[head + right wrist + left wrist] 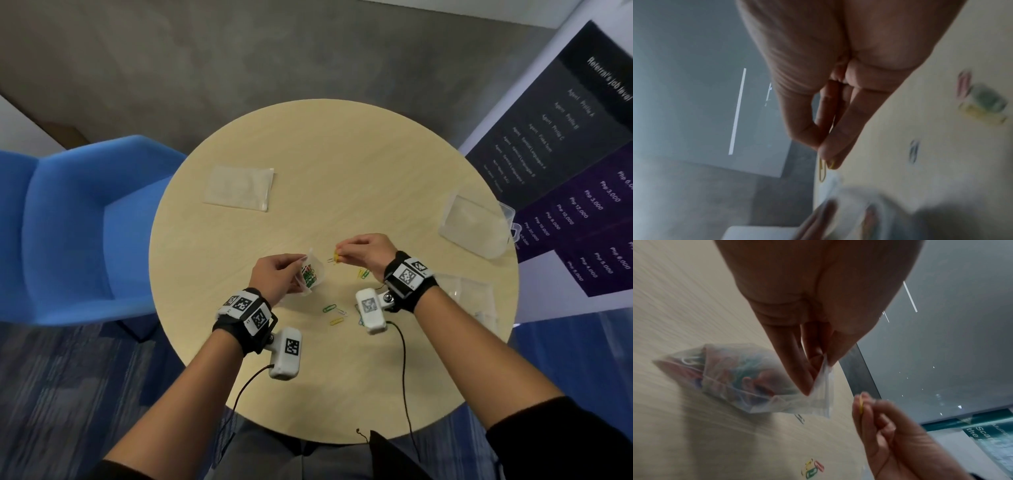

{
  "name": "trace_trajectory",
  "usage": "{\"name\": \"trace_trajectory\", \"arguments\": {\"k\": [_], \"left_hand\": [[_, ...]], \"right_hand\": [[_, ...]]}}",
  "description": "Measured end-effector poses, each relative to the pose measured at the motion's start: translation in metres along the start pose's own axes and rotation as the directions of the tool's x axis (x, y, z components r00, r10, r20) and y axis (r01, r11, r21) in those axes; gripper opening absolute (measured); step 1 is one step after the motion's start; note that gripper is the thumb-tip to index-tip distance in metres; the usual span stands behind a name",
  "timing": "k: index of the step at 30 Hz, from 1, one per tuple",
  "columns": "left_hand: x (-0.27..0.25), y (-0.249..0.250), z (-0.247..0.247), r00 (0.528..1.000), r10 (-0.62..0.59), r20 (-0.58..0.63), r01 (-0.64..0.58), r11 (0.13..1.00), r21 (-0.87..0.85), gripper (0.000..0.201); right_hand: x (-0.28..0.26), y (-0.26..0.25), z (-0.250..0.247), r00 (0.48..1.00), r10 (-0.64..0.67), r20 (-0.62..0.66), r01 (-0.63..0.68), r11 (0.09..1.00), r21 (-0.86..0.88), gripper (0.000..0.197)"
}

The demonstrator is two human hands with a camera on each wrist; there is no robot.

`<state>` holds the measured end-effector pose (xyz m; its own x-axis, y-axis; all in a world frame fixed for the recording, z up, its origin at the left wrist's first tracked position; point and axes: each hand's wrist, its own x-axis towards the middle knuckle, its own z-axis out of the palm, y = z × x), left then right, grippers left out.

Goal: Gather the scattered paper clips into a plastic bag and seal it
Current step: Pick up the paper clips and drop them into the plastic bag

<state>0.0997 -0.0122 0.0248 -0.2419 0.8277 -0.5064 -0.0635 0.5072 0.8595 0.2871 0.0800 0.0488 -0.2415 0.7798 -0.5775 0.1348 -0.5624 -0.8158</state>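
Observation:
My left hand [277, 274] pinches the rim of a small clear plastic bag [312, 270] holding several coloured paper clips; the bag [748, 379] hangs with its bottom on the round table [342, 178]. My right hand [363, 251] pinches a yellow paper clip [335, 257] just right of the bag's mouth, above the table. The yellow paper clip [822, 170] sticks out below my thumb and fingers. Loose clips lie on the table: a small cluster [363, 274] under my right hand and several [334, 312] between my wrists.
An empty flat plastic bag [239, 186] lies at the table's far left. A clear plastic box [474, 224] stands at the right edge, more clear bags [469, 298] near my right forearm. A blue chair [68, 219] stands to the left.

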Motion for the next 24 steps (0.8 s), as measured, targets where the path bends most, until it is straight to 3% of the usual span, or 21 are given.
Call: {"name": "trace_trajectory", "arguments": {"k": [3, 6, 9, 10, 11, 12, 14, 15, 16, 20, 24], "left_hand": [[0.001, 0.001, 0.003, 1.000, 0.022, -0.002, -0.022, 1.000, 0.021, 0.020], [0.000, 0.002, 0.002, 0.999, 0.040, 0.002, -0.040, 0.999, 0.021, 0.019], [0.000, 0.001, -0.005, 0.999, 0.034, -0.006, -0.034, 0.999, 0.001, 0.020], [0.001, 0.000, -0.009, 0.999, 0.032, -0.011, -0.032, 0.999, -0.007, 0.020], [0.001, 0.000, -0.011, 0.999, 0.033, -0.014, -0.033, 0.999, -0.013, 0.021], [0.001, -0.001, -0.014, 0.999, 0.034, -0.015, -0.034, 0.999, -0.020, 0.021], [0.000, -0.002, -0.019, 0.999, 0.035, -0.012, -0.035, 0.999, -0.030, 0.021], [0.000, -0.003, -0.021, 0.999, 0.036, -0.011, -0.036, 0.999, -0.031, 0.021], [0.000, -0.003, -0.022, 0.999, 0.037, -0.009, -0.037, 0.999, -0.027, 0.021], [0.000, -0.004, -0.026, 0.999, 0.032, -0.005, -0.032, 0.999, -0.032, 0.020], [0.001, -0.005, -0.023, 1.000, 0.027, -0.010, -0.027, 0.999, -0.045, 0.019]], "right_hand": [[-0.009, 0.000, 0.029, 0.991, -0.064, 0.116, 0.071, 0.996, -0.062, 0.012], [-0.009, 0.006, 0.043, 0.963, -0.167, 0.212, 0.249, 0.854, -0.457, 0.018], [0.001, 0.005, 0.032, 0.933, -0.352, 0.079, 0.334, 0.762, -0.555, 0.018], [0.008, 0.007, 0.024, 0.907, -0.419, 0.045, 0.352, 0.694, -0.628, 0.020], [0.018, 0.011, 0.017, 0.891, -0.446, 0.085, 0.353, 0.564, -0.747, 0.025], [0.026, 0.018, 0.012, 0.906, -0.382, 0.184, 0.333, 0.373, -0.866, 0.032], [0.038, 0.041, 0.006, 0.931, -0.126, 0.342, 0.341, -0.027, -0.940, 0.045], [0.042, 0.052, 0.001, 0.933, -0.037, 0.357, 0.349, -0.139, -0.927, 0.049], [0.041, 0.060, -0.007, 0.939, 0.013, 0.342, 0.339, -0.188, -0.922, 0.052], [0.021, 0.081, -0.048, 0.977, 0.015, 0.214, 0.214, -0.128, -0.969, 0.054], [-0.019, 0.110, -0.047, 0.989, -0.020, 0.146, 0.146, 0.002, -0.989, 0.055]]}}
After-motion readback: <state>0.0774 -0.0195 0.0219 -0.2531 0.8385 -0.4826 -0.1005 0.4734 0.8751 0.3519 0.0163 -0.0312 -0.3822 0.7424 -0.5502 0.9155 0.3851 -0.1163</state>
